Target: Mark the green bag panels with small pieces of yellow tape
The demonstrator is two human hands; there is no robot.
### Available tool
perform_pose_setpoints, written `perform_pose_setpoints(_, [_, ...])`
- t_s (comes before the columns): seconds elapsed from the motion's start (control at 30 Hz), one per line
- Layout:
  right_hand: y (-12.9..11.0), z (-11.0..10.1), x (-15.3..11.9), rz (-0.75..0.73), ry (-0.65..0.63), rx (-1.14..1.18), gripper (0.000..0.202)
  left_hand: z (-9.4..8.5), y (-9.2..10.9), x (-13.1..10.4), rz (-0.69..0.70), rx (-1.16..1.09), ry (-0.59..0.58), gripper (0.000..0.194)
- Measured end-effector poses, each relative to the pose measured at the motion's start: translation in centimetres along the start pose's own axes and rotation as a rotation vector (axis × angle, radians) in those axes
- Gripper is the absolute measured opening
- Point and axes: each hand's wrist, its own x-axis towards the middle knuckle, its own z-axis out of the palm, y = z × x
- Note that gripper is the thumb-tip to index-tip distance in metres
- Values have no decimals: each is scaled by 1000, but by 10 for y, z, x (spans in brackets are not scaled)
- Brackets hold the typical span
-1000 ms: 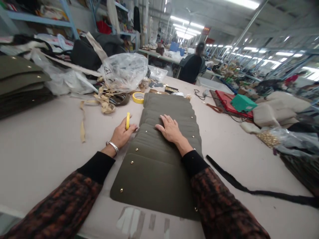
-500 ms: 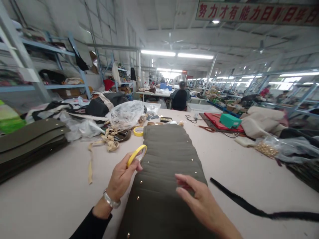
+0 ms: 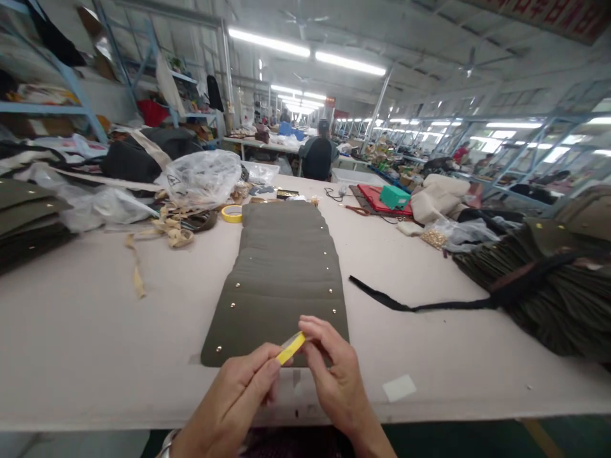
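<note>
A narrow roll of yellow tape (image 3: pixel 291 349) is held between both hands above the front end of the olive fabric pieces. My left hand (image 3: pixel 238 388) is closed round its lower left side. At the upper right end, the thumb and fingers of my right hand (image 3: pixel 334 366) pinch the roll; whether they grip a loose tape end I cannot make out. Beneath them, olive fabric pieces (image 3: pixel 281 280) lie overlapped in a long row, with small gold studs along both sides.
A second yellow tape roll (image 3: pixel 232 214) lies beside the row's far end. Beige strips (image 3: pixel 179 235) and clear plastic bags (image 3: pixel 205 178) are heaped at left. A black strap (image 3: pixel 382 299) and a bundle of olive pieces (image 3: pixel 548 286) lie at right. A person (image 3: pixel 319 152) sits farther back.
My left hand has brought the tape roll down toward the table's near edge. My right hand, empty before, has come to the roll and closed on it. The view has shifted right and down.
</note>
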Motion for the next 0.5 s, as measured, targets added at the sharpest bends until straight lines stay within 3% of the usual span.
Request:
perform_pose_setpoints(0.07, [-2, -7, -6, -11, -4, -10, 26, 3, 3, 0, 88, 145, -8, 32])
perform_pose_setpoints(0.23, [-7, -17, -11, -23, -153, -53, 31, 11, -9, 8, 312, 423, 93, 22])
perform_pose_setpoints(0.5, [5, -11, -7, -107, -184, -253, 25, 17, -18, 19, 517, 712, 171, 20])
